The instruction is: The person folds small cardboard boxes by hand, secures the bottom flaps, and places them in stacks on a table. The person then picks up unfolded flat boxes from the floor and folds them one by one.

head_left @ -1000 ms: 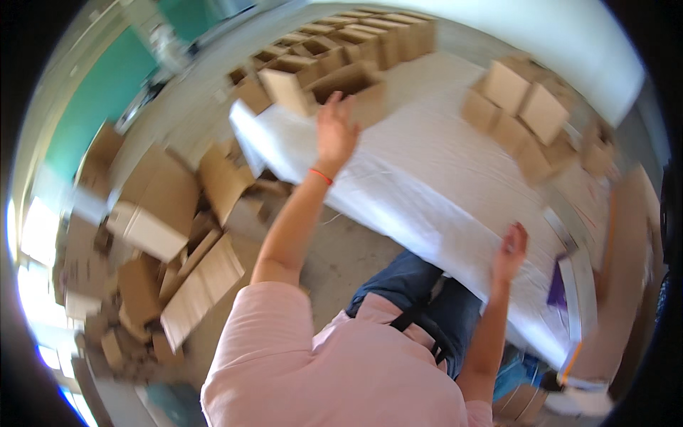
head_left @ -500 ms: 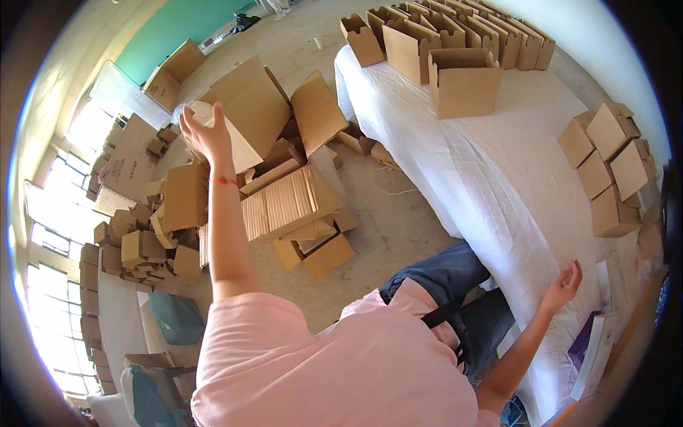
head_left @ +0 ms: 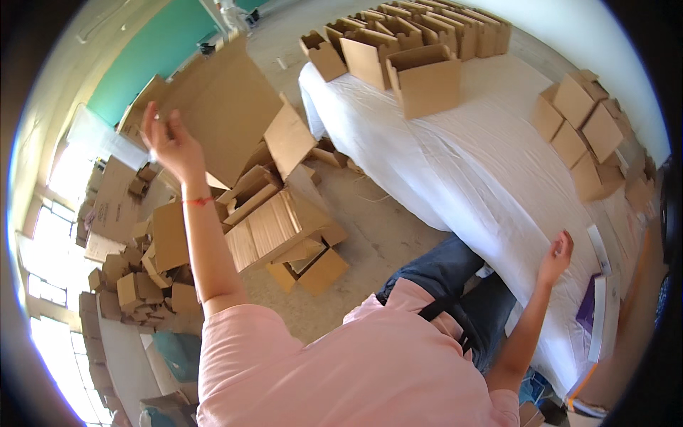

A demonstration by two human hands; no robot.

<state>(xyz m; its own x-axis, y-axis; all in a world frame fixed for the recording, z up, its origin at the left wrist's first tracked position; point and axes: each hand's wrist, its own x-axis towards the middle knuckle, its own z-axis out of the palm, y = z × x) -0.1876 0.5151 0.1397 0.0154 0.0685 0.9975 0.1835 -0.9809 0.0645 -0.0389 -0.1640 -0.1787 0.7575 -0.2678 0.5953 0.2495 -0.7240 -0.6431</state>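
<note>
My left hand (head_left: 175, 148) is raised at the left with its fingers apart, holding nothing. Right beside it stands a large brown cardboard panel (head_left: 228, 107), which rises from a heap of boxes; whether the hand touches it, I cannot tell. Below that lies a carton with a ribbed, striped side (head_left: 265, 229), and under it an opened small box (head_left: 321, 272). At the right my right hand (head_left: 556, 257) hovers by the table covered in white cloth (head_left: 473, 167), its fingers loosely bent and nothing in them.
Rows of open-topped cardboard boxes (head_left: 427, 80) stand at the table's far end. More boxes (head_left: 587, 121) are stacked along its right side, near a white flat box (head_left: 605, 317). Loose cartons (head_left: 139, 290) pile up at the left. Far off, a person (head_left: 231, 16) is partly visible.
My left hand has shifted left, and the large cardboard panel beside it now stands taller in view. My right hand has moved slightly up. The whole view has turned a little.
</note>
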